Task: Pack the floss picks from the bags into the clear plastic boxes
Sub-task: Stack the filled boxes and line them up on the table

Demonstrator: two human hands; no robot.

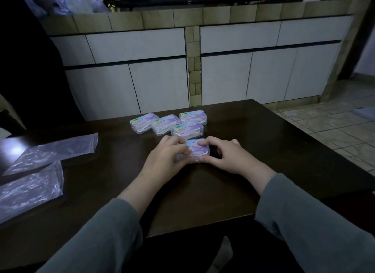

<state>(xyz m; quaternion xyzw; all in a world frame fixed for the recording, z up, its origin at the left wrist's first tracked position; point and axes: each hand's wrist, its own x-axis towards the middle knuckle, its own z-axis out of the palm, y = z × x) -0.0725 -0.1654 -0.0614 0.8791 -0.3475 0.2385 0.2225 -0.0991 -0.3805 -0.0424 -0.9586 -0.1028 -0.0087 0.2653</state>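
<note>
Grey sleeves point(97, 238) fill the bottom of my head-camera feed, both forearms reaching out over a dark wooden table point(213, 191). Between them, at the table's middle, the left hand point(164, 157) and the right hand point(229, 157) hold one clear plastic box point(196, 149) from either side. On the left, the fingers curl over the box's top and near edge, thumb low against its front. On the right, the fingertips pinch the box's lid edge while the thumb presses its front corner. From my seat I see the box resting on the table, label up, with pale floss picks showing faintly through its wall; I cannot tell whether its lid is fully seated.

Just beyond the hands, four more boxes point(166, 124) sit in a loose cluster, touching or nearly touching one another, each with a pastel label on top and white picks visible inside. The nearest of them point(187, 130) lies just behind the held box.

Well apart at the table's left edge, two clear plastic bags point(50, 150) lie flat and crinkled, one overlapping the other's corner; what remains inside them is too blurred to read. Behind the table stand white cabinet doors point(158, 89) under a tiled counter, with tiled floor point(334, 130) at right.
</note>
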